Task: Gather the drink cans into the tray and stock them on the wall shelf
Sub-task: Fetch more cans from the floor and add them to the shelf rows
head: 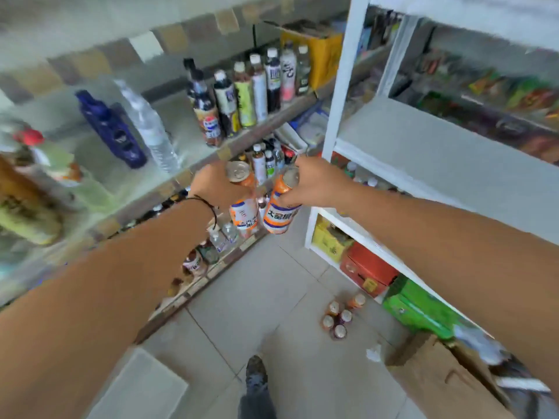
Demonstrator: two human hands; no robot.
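- Two tall orange-and-white aluminium drink cans are held up in the air in front of the wall shelf, one in each hand; the left-hand can (243, 204) and the right-hand can (279, 204) are carried side by side, near each other, tops up and slightly tilted.
- The left hand (219, 189) is wrapped round the upper body of its can, with the silver lid showing above the fingers; a thin black cord is worn at that wrist.
- The right hand (314, 184) is clamped round the shoulder of its can from the side, with the printed label left in view below.
- Five more small cans (340, 317) are seen standing in a tight cluster on the pale tiled floor (257, 297), well below and to the right, beside a green carton (417, 306) on the bottom of the white rack (344, 86).
- No tray is made out with any certainty; a pale flat shape at the lower left is too blurred to be named.
- The stocking step is judged to be in hand: both cans are being brought towards the long shelf board (169, 164), where a blue bottle (110, 128) and a clear water bottle (151, 131) are already standing.
- A free patch of board is called for next, with each can to be set upright and let go without the neighbouring bottles being knocked.
- The floor cluster is judged to be left for gathering afterwards.
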